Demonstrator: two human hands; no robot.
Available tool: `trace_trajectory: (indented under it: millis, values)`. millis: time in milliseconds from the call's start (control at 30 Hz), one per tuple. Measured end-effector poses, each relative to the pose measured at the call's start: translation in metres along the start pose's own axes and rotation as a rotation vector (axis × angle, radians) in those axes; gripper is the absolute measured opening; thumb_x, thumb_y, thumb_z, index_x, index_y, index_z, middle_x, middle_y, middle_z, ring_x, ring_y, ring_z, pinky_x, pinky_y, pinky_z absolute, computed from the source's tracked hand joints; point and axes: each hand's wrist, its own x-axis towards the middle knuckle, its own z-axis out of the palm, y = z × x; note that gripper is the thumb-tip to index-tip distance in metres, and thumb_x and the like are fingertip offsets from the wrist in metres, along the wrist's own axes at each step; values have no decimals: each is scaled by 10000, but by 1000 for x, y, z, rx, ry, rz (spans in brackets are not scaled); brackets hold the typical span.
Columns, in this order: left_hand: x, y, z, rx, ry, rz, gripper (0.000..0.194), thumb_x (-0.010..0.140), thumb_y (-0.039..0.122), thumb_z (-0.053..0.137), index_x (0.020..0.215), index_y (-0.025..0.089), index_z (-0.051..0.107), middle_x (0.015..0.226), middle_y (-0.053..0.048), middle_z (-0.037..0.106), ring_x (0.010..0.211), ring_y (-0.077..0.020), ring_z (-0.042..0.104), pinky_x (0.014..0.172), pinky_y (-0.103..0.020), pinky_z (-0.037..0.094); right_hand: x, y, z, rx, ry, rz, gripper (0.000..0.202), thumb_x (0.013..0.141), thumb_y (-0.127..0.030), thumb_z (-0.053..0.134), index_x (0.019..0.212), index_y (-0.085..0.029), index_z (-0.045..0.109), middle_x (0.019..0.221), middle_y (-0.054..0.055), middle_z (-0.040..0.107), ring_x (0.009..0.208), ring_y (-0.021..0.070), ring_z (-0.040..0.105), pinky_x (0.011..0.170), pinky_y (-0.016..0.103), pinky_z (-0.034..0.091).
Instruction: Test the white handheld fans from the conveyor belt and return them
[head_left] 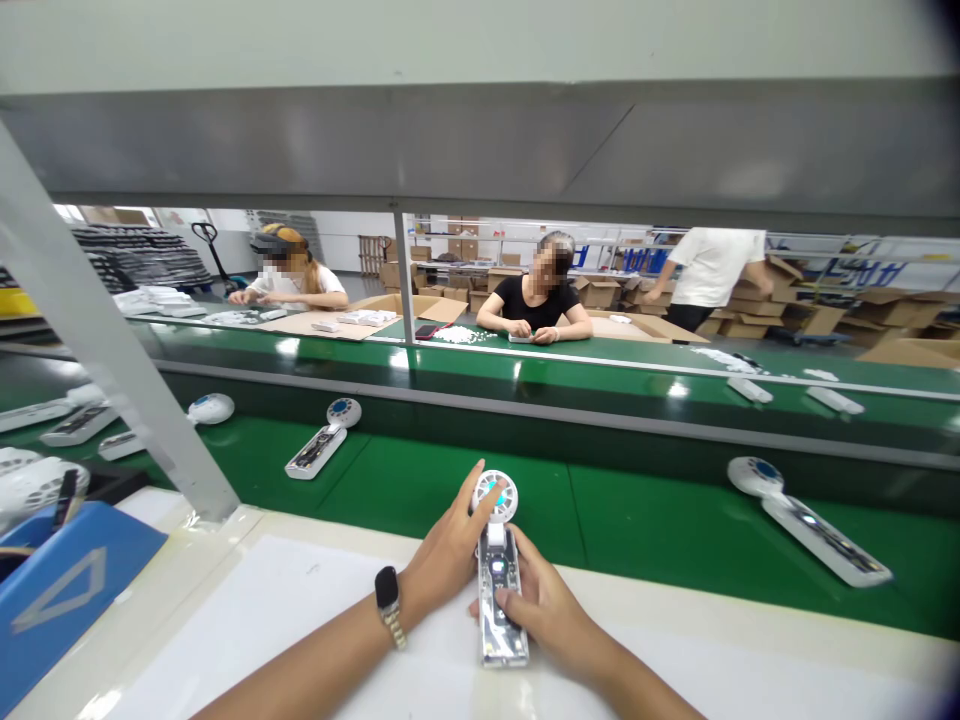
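Observation:
A white handheld fan (498, 560) with its casing open lies at the front edge of the white work surface (247, 610), round head pointing away from me. My left hand (448, 556), a watch on its wrist, grips the fan's neck with the forefinger resting on the round head. My right hand (541, 600) holds the handle from the right, thumb pressed on the exposed circuit board.
A green conveyor belt (645, 530) runs across, carrying more open fans (806, 518) (324, 440). A blue bin (60, 590) sits at my left beside a slanted metal post (112, 350). Two people sit across a second belt; a third person stands by cardboard boxes.

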Motion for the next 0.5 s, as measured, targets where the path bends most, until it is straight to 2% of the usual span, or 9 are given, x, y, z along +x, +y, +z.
trace_trajectory:
  millis: [167, 300, 500]
  values:
    - [0, 0, 2, 3, 20, 7, 840, 736, -31, 439, 1399, 326, 67, 1488, -93, -57, 1152, -278, 464, 814, -375, 501, 0, -2, 0, 0, -8, 4, 729, 690, -387, 704, 1252, -261, 256, 1043, 85, 543, 783, 212, 648, 606, 300, 492]
    - [-1, 0, 1, -20, 49, 13, 810, 733, -31, 431, 1394, 328, 129, 1491, -75, -47, 1140, -277, 484, 815, -369, 502, -1, -6, 2, -22, -8, 11, 703, 694, -387, 698, 1243, -260, 278, 1064, 86, 538, 807, 213, 645, 596, 285, 492]
    - [0, 1, 2, -23, 31, -5, 788, 748, -19, 420, 1397, 313, 122, 1489, -83, -56, 1164, -293, 461, 832, -377, 495, -2, -7, 2, -28, -11, 9, 648, 709, -372, 685, 1231, -266, 317, 1032, 69, 546, 820, 221, 644, 613, 307, 499]
